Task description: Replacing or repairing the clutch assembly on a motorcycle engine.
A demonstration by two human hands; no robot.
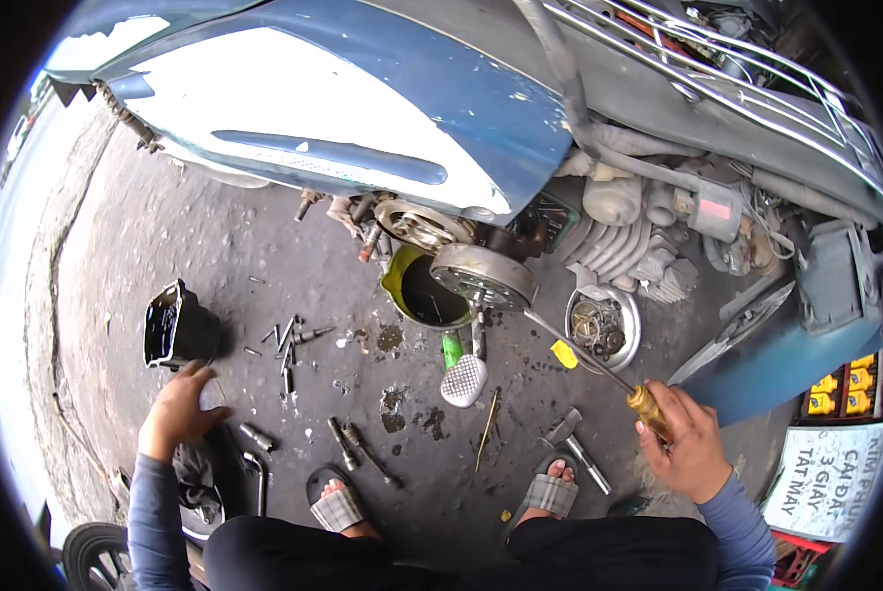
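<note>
My right hand is closed round the yellow handle of a long screwdriver. The shaft slants up and left, and its tip meets or nearly meets the edge of a round metal drum on the underside of a blue and white motorbike. My left hand hovers just below a black open box, thumb and fingers apart, with nothing visible in it. Behind the drum an opened round engine housing shows. Under it stands a yellow-green container with dark liquid, its green handle toward me.
A hammer, sockets with extensions, a thin yellow rod and several bolts lie on the oil-stained ground. A metal bowl of parts sits beside the screwdriver shaft. At right are a lettered sign and yellow bottles.
</note>
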